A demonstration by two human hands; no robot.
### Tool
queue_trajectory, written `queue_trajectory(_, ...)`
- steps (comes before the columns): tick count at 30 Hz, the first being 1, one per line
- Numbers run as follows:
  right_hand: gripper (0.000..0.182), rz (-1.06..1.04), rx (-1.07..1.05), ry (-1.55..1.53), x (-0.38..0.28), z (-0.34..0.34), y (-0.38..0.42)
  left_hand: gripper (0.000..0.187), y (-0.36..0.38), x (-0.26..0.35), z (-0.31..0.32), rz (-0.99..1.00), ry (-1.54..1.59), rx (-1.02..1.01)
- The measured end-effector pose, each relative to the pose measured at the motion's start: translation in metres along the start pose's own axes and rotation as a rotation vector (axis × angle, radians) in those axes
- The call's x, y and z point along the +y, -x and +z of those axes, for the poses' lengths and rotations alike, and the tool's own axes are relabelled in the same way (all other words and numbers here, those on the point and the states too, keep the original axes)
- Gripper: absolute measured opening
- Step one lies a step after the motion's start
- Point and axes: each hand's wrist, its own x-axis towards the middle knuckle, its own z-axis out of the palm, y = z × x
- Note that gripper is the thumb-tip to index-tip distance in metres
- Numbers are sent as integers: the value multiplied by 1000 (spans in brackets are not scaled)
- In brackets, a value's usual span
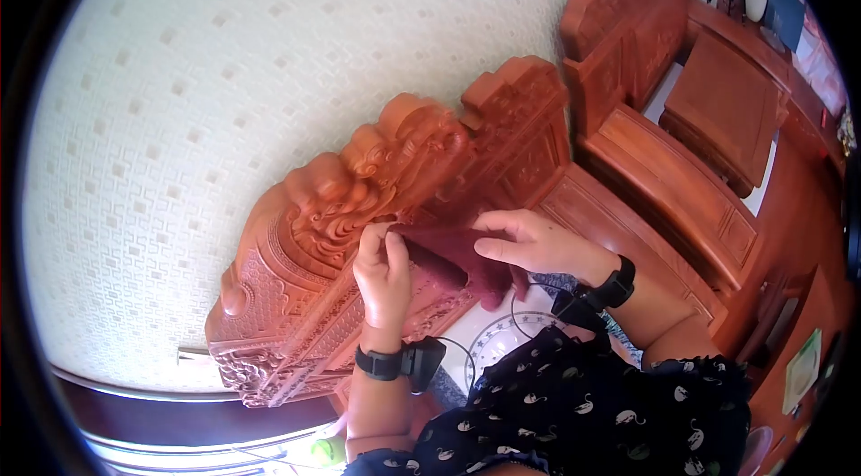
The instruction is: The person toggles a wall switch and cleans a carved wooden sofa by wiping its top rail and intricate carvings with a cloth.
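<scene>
A dark red cloth (453, 252) is stretched between my two hands, in front of the carved wooden bench back. My left hand (384, 265) pinches its left corner between thumb and fingers. My right hand (525, 241) holds the cloth's right side, thumb and forefinger at its upper edge, and some fingers are hidden behind it. The lower part of the cloth hangs in folds. Black bands with small devices are on both wrists.
A carved wooden bench (395, 153) stands against the patterned wall (224, 117). On the right are a wooden seat (664, 189) and a brown wooden stool-like block (725, 108). A white printed surface (462, 341) lies below the cloth.
</scene>
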Motion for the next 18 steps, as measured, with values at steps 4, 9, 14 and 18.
queue_trajectory(4, 25, -130, 229, -197, 15, -6, -9, 12, -3, -9, 7, -93, 186, -114)
queue_trajectory(9, 27, -192, 432, -255, 49, -19, -20, 10, -2, -1, 19, -171, 210, -264)
queue_trajectory(14, 26, -208, 517, -243, 43, -23, -12, 14, -6, -2, 27, -247, 189, -233)
queue_trajectory(18, 23, -289, 529, 64, 1, -38, -24, 13, -12, -9, 35, -170, 82, -196)
